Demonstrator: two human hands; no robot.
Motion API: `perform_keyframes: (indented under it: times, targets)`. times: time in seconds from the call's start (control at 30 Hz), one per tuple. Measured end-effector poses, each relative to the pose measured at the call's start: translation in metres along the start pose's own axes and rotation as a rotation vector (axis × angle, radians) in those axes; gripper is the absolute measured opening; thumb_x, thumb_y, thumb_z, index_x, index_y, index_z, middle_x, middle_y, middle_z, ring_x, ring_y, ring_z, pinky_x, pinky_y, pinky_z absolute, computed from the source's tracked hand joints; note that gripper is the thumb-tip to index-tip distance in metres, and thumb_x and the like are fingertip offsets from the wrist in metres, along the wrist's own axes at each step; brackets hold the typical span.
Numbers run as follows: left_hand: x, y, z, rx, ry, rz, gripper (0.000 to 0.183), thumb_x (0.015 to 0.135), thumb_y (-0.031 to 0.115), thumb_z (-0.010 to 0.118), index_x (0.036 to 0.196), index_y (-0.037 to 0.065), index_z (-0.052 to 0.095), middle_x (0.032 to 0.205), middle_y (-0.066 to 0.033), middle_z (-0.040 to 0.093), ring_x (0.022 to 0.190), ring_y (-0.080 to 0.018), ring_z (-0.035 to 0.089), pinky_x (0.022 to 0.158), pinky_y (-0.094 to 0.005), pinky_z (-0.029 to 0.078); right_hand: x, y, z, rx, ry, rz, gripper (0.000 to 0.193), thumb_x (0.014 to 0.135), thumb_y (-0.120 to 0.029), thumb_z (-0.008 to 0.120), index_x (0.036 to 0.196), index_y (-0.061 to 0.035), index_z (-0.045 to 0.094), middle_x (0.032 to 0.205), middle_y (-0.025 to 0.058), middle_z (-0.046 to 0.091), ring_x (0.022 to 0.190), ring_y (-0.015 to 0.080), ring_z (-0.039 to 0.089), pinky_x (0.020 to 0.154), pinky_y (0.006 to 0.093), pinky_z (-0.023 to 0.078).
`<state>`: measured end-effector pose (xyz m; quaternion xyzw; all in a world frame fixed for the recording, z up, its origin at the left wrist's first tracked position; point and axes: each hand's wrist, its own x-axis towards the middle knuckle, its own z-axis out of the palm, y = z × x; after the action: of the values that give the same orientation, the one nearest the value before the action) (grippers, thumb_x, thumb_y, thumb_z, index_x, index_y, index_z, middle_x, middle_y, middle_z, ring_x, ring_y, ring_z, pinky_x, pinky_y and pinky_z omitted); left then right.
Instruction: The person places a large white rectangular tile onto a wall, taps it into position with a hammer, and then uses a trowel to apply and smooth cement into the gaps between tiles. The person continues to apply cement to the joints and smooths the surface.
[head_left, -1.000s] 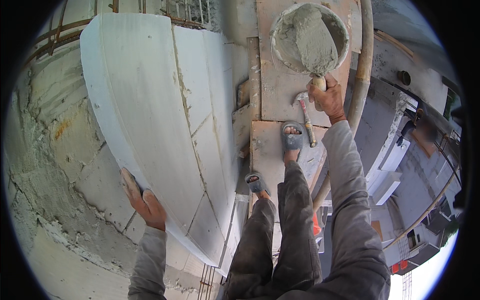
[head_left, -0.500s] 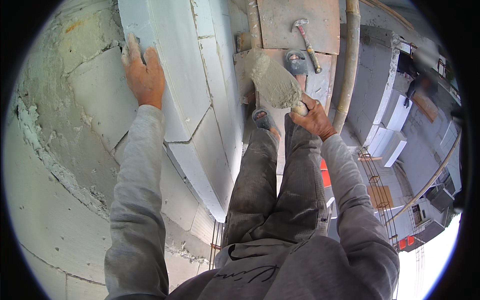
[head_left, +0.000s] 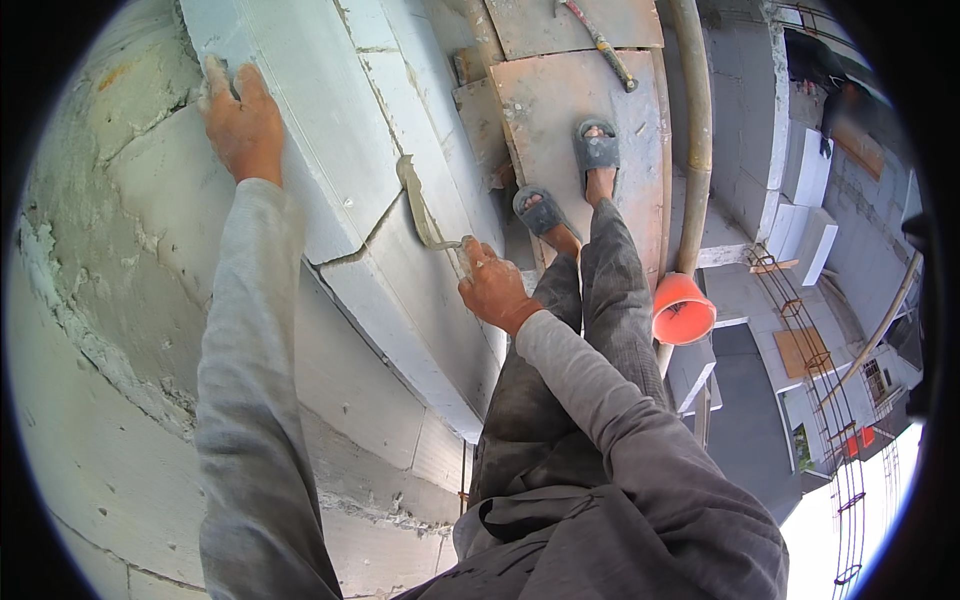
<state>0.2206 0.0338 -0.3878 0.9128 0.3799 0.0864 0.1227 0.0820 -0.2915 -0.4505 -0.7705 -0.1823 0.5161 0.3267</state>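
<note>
My left hand (head_left: 243,120) lies on the upper edge of a long pale block (head_left: 305,120) in the wall, fingers apart. My right hand (head_left: 497,285) grips the handle of a trowel (head_left: 420,205). The trowel is turned nearly edge-on, with its blade against the wall's side face, close to the joint between the long block and the neighbouring block (head_left: 400,290). Grey mortar coats the blade. A dark gap shows along that joint.
My sandalled feet stand on worn boards (head_left: 540,90) beside the wall. A hammer (head_left: 600,45) lies farther along them. A bamboo pole (head_left: 692,150) edges the boards, and an orange bucket (head_left: 684,310) is beside it. A rebar cage (head_left: 805,340) and another person (head_left: 835,100) are at right.
My right hand has swung the trowel left and down to the wall, tilting the blade from flat to edge-on. My left hand stays on the block. The view has shifted, showing the bucket.
</note>
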Motion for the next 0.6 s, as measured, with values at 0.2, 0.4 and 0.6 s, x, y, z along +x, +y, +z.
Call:
perform_keyframes:
  times: [0.2, 0.4, 0.6]
  targets:
    - [-0.002, 0.02, -0.004, -0.013, -0.044, -0.123, 0.062, 0.096, 0.039, 0.042, 0.149, 0.007, 0.034, 0.147, -0.0245, 0.035, 0.134, -0.0377, 0.04, 0.109, -0.0447, 0.037, -0.037, -0.01, -0.037, -0.011, -0.084, 0.02, 0.055, 0.077, -0.01, 0.062, 0.127, -0.0007, 0.042, 0.112, 0.0289, 0.059, 0.094, 0.0455, 0.063, 0.084, 0.0514, 0.05]
    - [0.001, 0.019, -0.006, -0.012, -0.047, -0.073, 0.062, 0.097, 0.038, 0.041, 0.149, 0.004, 0.032, 0.146, -0.0273, 0.034, 0.135, -0.0397, 0.038, 0.108, -0.0451, 0.038, 0.026, 0.004, -0.045, 0.102, 0.022, 0.047, 0.052, 0.075, -0.01, 0.061, 0.124, 0.0009, 0.045, 0.093, 0.0314, 0.064, 0.091, 0.0475, 0.062, 0.085, 0.0509, 0.048]
    - [0.002, 0.017, -0.005, -0.005, -0.035, -0.022, 0.062, 0.097, 0.036, 0.041, 0.148, 0.002, 0.032, 0.146, -0.0281, 0.034, 0.134, -0.0407, 0.038, 0.108, -0.0447, 0.038, 0.044, 0.007, -0.058, 0.152, -0.041, -0.103, 0.05, 0.074, -0.01, 0.063, 0.12, 0.0006, 0.048, 0.085, 0.0279, 0.064, 0.082, 0.043, 0.064, 0.077, 0.0458, 0.05]
